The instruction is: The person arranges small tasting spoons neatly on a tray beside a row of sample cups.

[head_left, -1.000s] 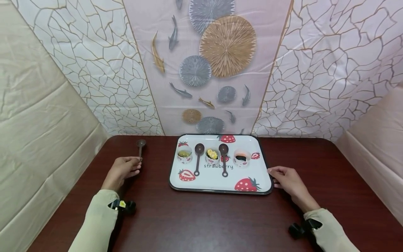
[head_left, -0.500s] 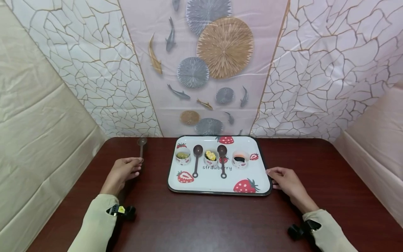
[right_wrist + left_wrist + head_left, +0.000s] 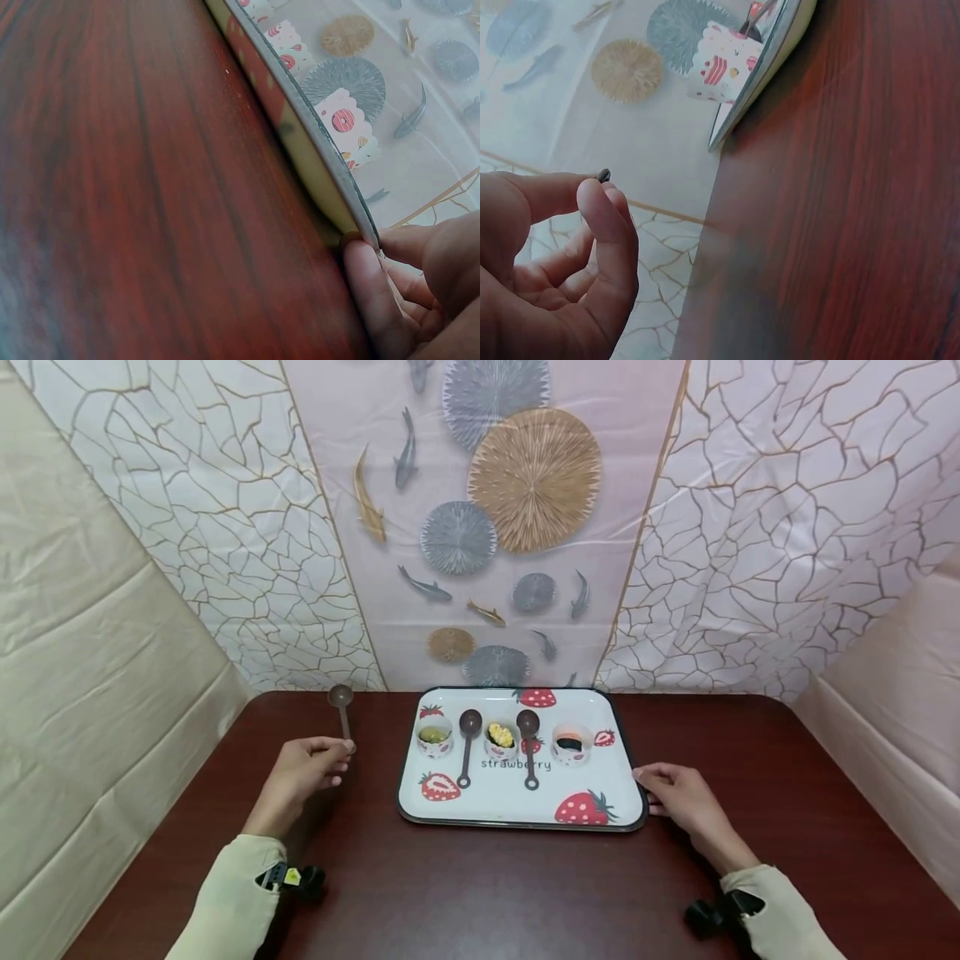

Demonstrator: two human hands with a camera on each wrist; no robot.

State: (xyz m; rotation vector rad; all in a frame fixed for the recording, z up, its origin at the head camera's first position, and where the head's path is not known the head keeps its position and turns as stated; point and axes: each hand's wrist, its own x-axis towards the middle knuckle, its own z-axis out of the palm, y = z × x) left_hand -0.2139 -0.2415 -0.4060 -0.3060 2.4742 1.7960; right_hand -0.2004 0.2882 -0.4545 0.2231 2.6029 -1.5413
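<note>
My left hand (image 3: pixel 303 774) pinches the handle end of a brown measuring spoon (image 3: pixel 341 697) between thumb and index finger, left of the tray; its bowl points away from me. In the left wrist view only a dark tip of the spoon's handle (image 3: pixel 604 175) shows past the thumb. A white strawberry-print tray (image 3: pixel 495 807) stands in the middle of the table, and my right hand (image 3: pixel 690 802) grips its right rim. On it are two more brown spoons (image 3: pixel 470 723) and three paper cups, holding something green (image 3: pixel 434 742), yellow (image 3: pixel 501 739) and dark (image 3: pixel 572 746).
The dark red wooden table (image 3: pixel 487 893) spreads around the tray. A patterned cloth backdrop (image 3: pixel 495 610) hangs behind its far edge, with a beige padded panel (image 3: pixel 112 635) on the left and another panel (image 3: pixel 892 693) on the right.
My left hand has shifted slightly right with the spoon still pinched, and the spoon has tilted a little. The right hand stays on the tray's rim. The head view has shifted slightly.
</note>
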